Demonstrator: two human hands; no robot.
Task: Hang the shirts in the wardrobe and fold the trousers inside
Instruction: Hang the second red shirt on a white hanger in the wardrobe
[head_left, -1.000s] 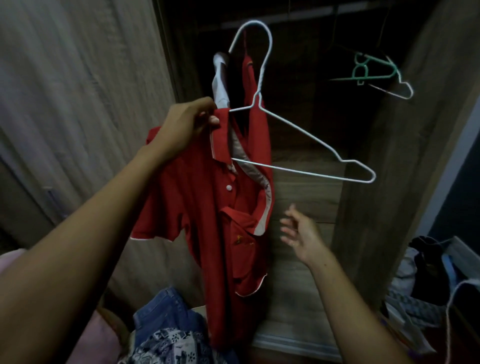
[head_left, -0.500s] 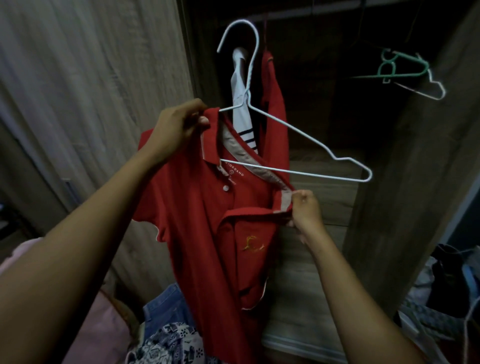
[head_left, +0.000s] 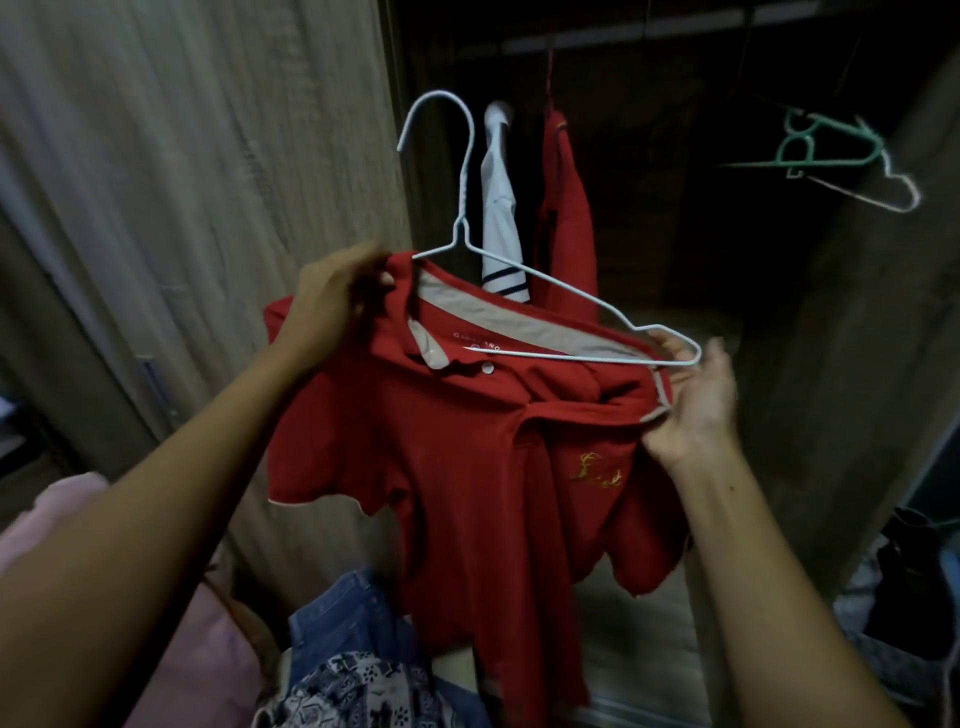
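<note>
A red polo shirt (head_left: 457, 467) with a beige collar lining hangs spread between my hands in front of the open wardrobe. A white wire hanger (head_left: 545, 280) runs through its neck, hook pointing up. My left hand (head_left: 332, 301) grips the shirt's left collar and shoulder. At the other shoulder, my right hand (head_left: 696, 405) holds the shirt right at the hanger's right tip. Blue denim trousers (head_left: 343, 623) lie low in the middle, beside a patterned garment (head_left: 358, 686).
Inside the wardrobe hang a white striped shirt (head_left: 501, 218) and another red shirt (head_left: 566, 218) under the rail (head_left: 649, 31). A green hanger (head_left: 810, 150) and a pale wire hanger (head_left: 883, 192) hang at the right. The wooden door (head_left: 208, 156) stands left; bags (head_left: 909, 597) lie lower right.
My right hand rose from the shirt's placket to its right shoulder at the hanger's tip. The shirt now lies spread wider over the hanger, and the collar sits lower.
</note>
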